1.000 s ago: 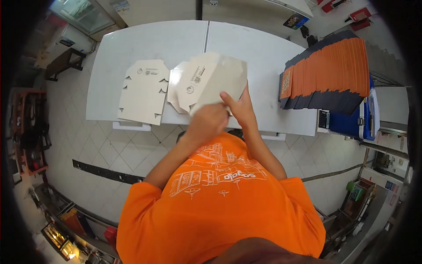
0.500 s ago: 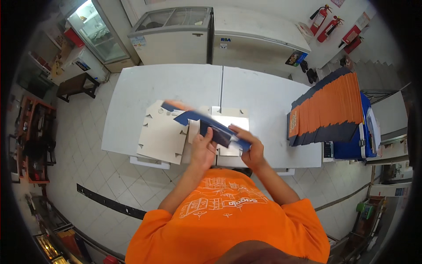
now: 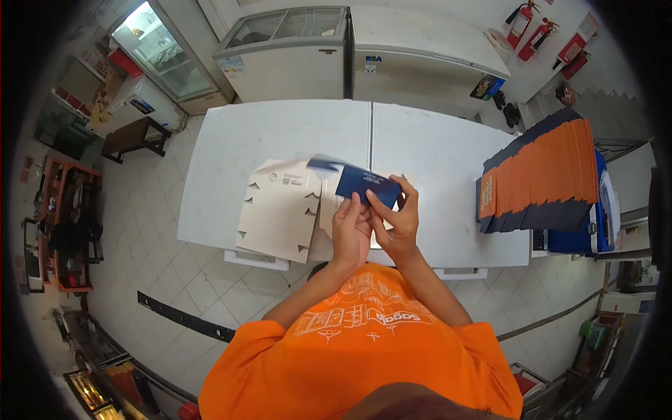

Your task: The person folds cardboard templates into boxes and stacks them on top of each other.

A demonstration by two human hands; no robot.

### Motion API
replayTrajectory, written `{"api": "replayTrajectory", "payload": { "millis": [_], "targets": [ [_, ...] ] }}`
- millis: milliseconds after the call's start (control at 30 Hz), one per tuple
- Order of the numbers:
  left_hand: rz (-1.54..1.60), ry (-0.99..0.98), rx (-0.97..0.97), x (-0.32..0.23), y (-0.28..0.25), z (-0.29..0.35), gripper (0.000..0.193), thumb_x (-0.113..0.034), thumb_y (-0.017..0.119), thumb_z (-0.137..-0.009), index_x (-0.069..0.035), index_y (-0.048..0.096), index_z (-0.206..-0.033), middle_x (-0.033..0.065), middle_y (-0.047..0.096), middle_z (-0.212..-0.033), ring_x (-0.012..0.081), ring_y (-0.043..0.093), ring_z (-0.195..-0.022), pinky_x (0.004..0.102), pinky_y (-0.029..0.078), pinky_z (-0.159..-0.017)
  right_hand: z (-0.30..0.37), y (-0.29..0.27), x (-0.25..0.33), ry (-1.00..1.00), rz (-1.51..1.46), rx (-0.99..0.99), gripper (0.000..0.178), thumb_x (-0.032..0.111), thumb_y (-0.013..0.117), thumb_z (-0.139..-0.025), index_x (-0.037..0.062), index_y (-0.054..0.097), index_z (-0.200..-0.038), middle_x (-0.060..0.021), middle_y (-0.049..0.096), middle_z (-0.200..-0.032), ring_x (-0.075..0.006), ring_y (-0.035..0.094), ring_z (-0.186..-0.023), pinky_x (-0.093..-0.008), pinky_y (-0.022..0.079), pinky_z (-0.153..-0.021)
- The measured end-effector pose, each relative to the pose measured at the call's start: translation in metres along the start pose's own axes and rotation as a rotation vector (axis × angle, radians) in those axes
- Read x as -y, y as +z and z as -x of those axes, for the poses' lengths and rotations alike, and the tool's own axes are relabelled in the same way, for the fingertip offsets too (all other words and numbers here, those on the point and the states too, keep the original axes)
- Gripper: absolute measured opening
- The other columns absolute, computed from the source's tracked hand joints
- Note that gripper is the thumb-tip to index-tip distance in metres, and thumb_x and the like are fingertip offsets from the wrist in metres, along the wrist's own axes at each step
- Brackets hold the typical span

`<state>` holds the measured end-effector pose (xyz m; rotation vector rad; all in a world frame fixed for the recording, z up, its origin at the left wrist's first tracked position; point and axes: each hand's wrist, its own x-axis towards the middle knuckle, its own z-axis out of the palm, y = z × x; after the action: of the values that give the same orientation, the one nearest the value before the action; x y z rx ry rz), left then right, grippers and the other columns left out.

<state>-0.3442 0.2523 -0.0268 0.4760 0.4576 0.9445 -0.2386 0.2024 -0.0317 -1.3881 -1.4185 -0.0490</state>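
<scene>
A dark blue folded cardboard piece (image 3: 364,183) with small pale print is raised over the table in front of me. My left hand (image 3: 352,229) grips its lower edge, the thumb pressed on its face. My right hand (image 3: 396,218) pinches the right end, thumb in front and fingers curled around the edge. A paler, partly blurred flap reaches out from the piece's upper left. Below and to the left, cream flat cardboard blanks (image 3: 277,217) with cut slots lie on the white table (image 3: 241,133); my hands hide part of them.
A tall stack of orange and navy flat cartons (image 3: 539,175) stands at the table's right end, beside a blue bin (image 3: 570,241). Chest freezers (image 3: 427,42) line the far wall, with a glass-door fridge (image 3: 164,59) to their left. A dark stool (image 3: 136,138) stands left of the table.
The blue cardboard piece has turned from a long slanting strip to a printed panel facing up. My hands have come closer together, and the whole view has shifted slightly.
</scene>
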Motion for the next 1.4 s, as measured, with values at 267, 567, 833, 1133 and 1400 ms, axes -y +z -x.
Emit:
{"api": "replayTrajectory", "payload": {
  "millis": [267,567,833,1133,1400],
  "targets": [
    [-0.667,-0.308,0.258,-0.051,-0.033,-0.006,0.022,-0.015,0.063,-0.102,0.0,0.066,-0.118,-0.0014,0.071,-0.09,0.0028,0.061,-0.075,0.0181,0.048,-0.065,0.033,-0.015,-0.005,0.691,-0.634,-0.124,0.02,0.002,0.062,-0.094,0.002,0.064,-0.113,-0.0185,0.057,-0.123,-0.0267,0.057,-0.118,-0.039,0.044,-0.106],
    [-0.532,-0.759,0.47,-0.044,-0.054,0.023,0.039,-0.004,0.068,-0.096,0.007,0.056,-0.131,0.0091,0.075,-0.099,0.0085,0.069,-0.086,0.0227,0.056,-0.076,-0.009,-0.055,-0.008,0.253,-0.279,0.832,0.022,0.009,0.066,-0.091,0.0015,0.066,-0.112,-0.0166,0.063,-0.132,-0.0294,0.063,-0.115,-0.0367,0.049,-0.099],
    [-0.539,-0.818,0.49,-0.048,-0.051,0.039,0.057,-0.002,0.069,-0.094,0.008,0.042,-0.143,0.0151,0.074,-0.104,0.0151,0.073,-0.086,0.0249,0.059,-0.079,0.014,-0.059,-0.001,0.321,-0.419,0.839,0.021,0.003,0.06,-0.088,0.0037,0.067,-0.107,-0.0152,0.065,-0.124,-0.0345,0.063,-0.111,-0.0397,0.05,-0.097],
    [-0.569,-0.796,0.471,-0.04,-0.045,0.055,0.067,-0.002,0.07,-0.092,0.008,0.036,-0.15,0.0094,0.074,-0.088,0.0089,0.07,-0.078,0.0203,0.054,-0.068,0.026,-0.077,0.021,0.225,-0.27,0.707,0.027,0.009,0.071,-0.086,0.008,0.064,-0.112,-0.016,0.051,-0.139,-0.0364,0.054,-0.128,-0.0413,0.047,-0.104],
    [-0.506,-0.827,0.44,-0.03,-0.035,0.067,0.072,-0.004,0.073,-0.09,0.007,0.035,-0.151,0.0084,0.073,-0.088,0.0087,0.069,-0.075,0.0205,0.053,-0.066,0.028,-0.084,0.03,0.268,-0.254,0.599,0.018,0.008,0.071,-0.089,0.008,0.062,-0.104,-0.0183,0.05,-0.138,-0.0379,0.052,-0.129,-0.0425,0.048,-0.101]
  ]
}}
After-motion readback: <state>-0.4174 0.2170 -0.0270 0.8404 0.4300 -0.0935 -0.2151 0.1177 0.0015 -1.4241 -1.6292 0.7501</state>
